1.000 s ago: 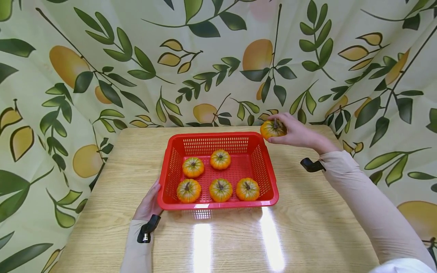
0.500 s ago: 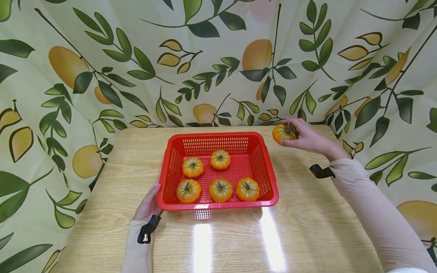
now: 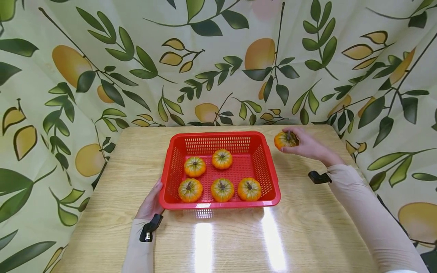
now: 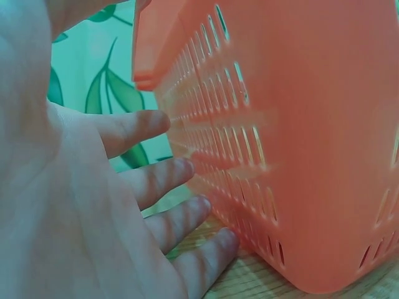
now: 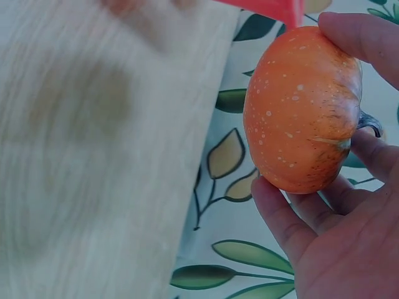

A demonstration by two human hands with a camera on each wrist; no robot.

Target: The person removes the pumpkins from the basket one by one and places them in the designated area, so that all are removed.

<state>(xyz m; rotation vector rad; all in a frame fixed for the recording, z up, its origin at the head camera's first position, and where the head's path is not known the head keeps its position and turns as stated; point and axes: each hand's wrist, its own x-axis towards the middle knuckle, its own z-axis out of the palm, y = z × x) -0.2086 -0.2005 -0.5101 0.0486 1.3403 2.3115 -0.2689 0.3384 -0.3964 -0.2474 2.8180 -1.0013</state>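
Observation:
A small orange pumpkin (image 3: 286, 140) with a dark stem is in my right hand (image 3: 305, 144), beyond the basket's back right corner. In the right wrist view, thumb and fingers grip the pumpkin (image 5: 305, 112) at its sides, held above the table. A red plastic basket (image 3: 220, 205) with slotted walls stands mid-table. Inside it sit several similar pumpkins (image 3: 222, 190), most of them along the front. My left hand (image 3: 151, 203) is at the basket's left side. Its fingers (image 4: 156, 180) reach out nearly straight to the slotted wall (image 4: 230, 137); the thumb is mostly out of the left wrist view.
The light wooden table (image 3: 116, 212) ends at the back against a leaf-and-fruit patterned cloth (image 3: 218, 60). That cloth also hangs on the left and right sides. A black camera mount (image 3: 319, 177) sticks out from the right wrist, and another mount (image 3: 151, 228) from the left.
My right hand has carried the pumpkin rightward, away from the basket's back right corner, and then slightly lower. The left hand and basket have stayed in place.

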